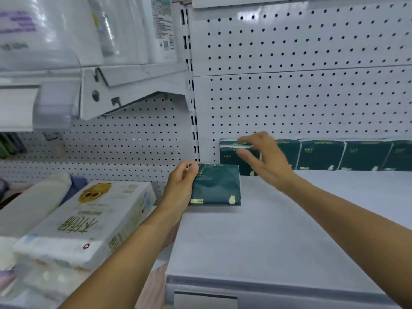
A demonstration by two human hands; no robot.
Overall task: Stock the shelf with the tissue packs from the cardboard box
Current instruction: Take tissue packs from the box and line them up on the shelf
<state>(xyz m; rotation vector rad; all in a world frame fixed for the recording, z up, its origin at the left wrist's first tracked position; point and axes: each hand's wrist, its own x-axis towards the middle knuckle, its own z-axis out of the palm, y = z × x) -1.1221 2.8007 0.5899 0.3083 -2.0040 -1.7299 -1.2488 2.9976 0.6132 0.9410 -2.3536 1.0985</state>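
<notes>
I see my left hand gripping the left edge of a flat, dark green pack, glossy film with pale print, held at the shelf's left side, near the back. My right hand hovers with fingers spread and relaxed in front of the leftmost pack in a row of matching green packs standing against the pegboard. The shelf is smooth pale metal. Left of it lies a white plastic-wrapped bundle.

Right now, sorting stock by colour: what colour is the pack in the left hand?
Dark green pack, pale print; head view.
</notes>
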